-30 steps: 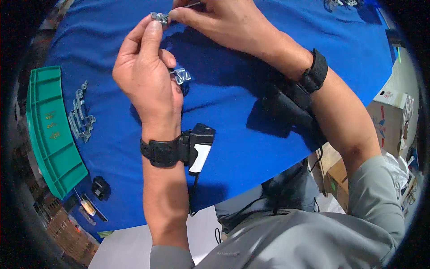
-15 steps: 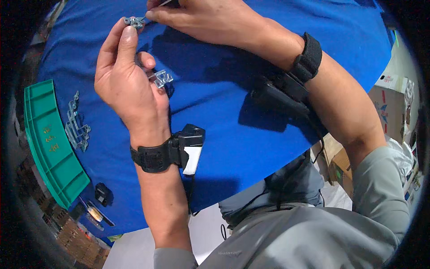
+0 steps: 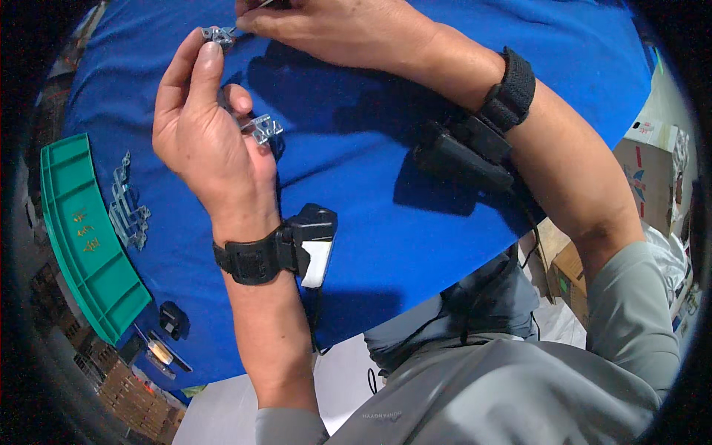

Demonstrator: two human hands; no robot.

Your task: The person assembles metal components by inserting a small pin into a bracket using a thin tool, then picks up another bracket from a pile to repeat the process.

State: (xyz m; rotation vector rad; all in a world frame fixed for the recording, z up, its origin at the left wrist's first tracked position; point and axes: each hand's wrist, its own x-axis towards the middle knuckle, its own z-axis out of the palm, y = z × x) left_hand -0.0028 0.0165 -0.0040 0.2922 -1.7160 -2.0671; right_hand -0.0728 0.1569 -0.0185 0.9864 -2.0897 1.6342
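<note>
1. Head view: the left hand (image 3: pixel 204 141) is raised over a blue worktop (image 3: pixel 386 222), its fingers (image 3: pixel 194 70) closed on a small metal clip (image 3: pixel 217 35) pinched at the fingertips near the top edge.
2. A second metal clip (image 3: pixel 262 128) sits tucked against the left palm, held by the lower fingers.
3. The right hand (image 3: pixel 334 30) reaches in from the top, fingers closed on a thin tool (image 3: pixel 263 4) whose tip meets the pinched clip; most of the tool is cut off by the frame.
4. Both wrists wear black straps with devices.
5. More metal clips (image 3: pixel 126 204) lie beside a green tray (image 3: pixel 81 237) at the worktop's left edge, well apart from the hands.
</note>
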